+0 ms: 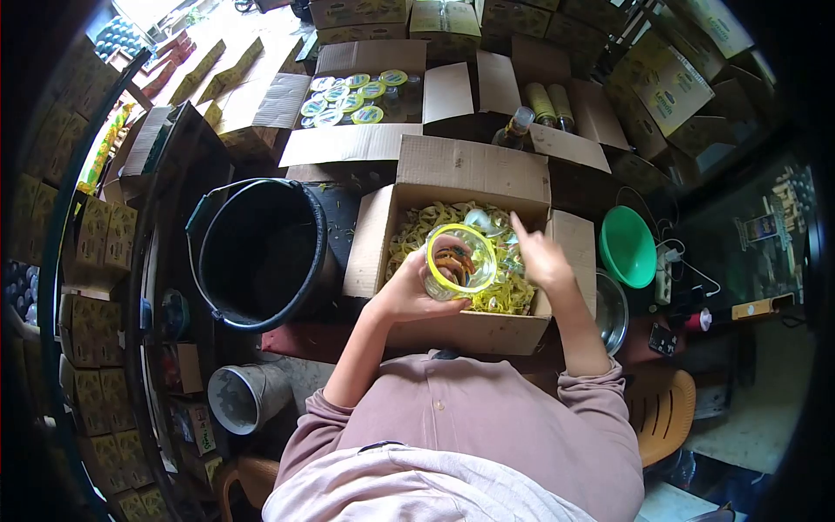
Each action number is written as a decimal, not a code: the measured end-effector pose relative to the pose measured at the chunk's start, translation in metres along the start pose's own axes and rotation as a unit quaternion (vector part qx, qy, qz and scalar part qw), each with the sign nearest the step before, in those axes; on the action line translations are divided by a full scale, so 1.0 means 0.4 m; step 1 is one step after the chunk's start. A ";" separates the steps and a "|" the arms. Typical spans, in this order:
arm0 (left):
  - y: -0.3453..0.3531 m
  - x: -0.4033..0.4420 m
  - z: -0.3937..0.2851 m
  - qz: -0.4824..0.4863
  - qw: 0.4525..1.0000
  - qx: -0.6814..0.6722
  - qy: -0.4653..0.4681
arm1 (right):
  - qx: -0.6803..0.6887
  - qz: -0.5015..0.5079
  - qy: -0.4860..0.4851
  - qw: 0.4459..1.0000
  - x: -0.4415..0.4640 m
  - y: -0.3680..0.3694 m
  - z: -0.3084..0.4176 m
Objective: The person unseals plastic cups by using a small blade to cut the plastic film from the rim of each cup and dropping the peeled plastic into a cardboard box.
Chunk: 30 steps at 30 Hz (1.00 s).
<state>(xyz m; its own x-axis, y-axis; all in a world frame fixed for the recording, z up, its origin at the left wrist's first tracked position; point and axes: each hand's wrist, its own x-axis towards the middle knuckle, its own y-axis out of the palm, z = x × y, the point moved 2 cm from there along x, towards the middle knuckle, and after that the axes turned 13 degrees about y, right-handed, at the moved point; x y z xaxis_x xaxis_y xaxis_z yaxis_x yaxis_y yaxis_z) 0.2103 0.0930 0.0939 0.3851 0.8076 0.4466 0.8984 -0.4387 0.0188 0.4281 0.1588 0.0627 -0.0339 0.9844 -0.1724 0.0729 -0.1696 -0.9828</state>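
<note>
My left hand (409, 287) is wrapped round a clear cup with a yellow rim (461, 259), its round face turned up toward me. Brown and orange shapes show inside the cup. It is held over an open cardboard box (470, 170) filled with yellow-green strips (509, 294). My right hand (541, 254) is over the box's right side, index finger stretched forward, the other fingers bent; nothing can be made out in it. A pale, clear round piece (477, 219) lies on the strips beyond the cup.
A black bucket (322, 228) stands left of the box, a grey bucket (277, 389) below it. Behind is a box (370, 54) of yellow-rimmed cups (350, 102), with a bottle (515, 129) to its right. A green bowl (628, 247) and metal bowl (614, 315) lie at right.
</note>
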 end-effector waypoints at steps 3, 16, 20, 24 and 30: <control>-0.016 0.004 0.000 0.001 0.997 0.046 0.054 | 0.067 0.035 -0.023 0.997 -0.030 0.000 -0.010; -0.010 0.006 -0.001 -0.152 0.970 0.119 0.150 | 0.638 -0.248 -0.103 0.722 -0.153 -0.156 0.103; -0.004 -0.001 0.007 -0.166 0.972 0.113 0.124 | 0.618 -0.296 -0.126 0.718 -0.168 -0.138 0.152; -0.004 -0.004 0.009 -0.165 0.971 0.110 0.132 | 0.595 -0.323 -0.127 0.725 -0.180 -0.147 0.168; -0.008 -0.009 0.010 -0.152 0.970 0.122 0.143 | 0.586 -0.329 -0.137 0.728 -0.186 -0.158 0.169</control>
<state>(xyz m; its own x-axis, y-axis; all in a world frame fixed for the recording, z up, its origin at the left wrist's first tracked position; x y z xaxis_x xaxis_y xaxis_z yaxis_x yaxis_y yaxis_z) 0.2070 0.0933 0.0885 0.0516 0.7273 0.6844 0.9980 -0.0632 -0.0081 0.3588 0.0933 0.1332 0.1142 0.8515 0.5118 -0.9437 0.2539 -0.2118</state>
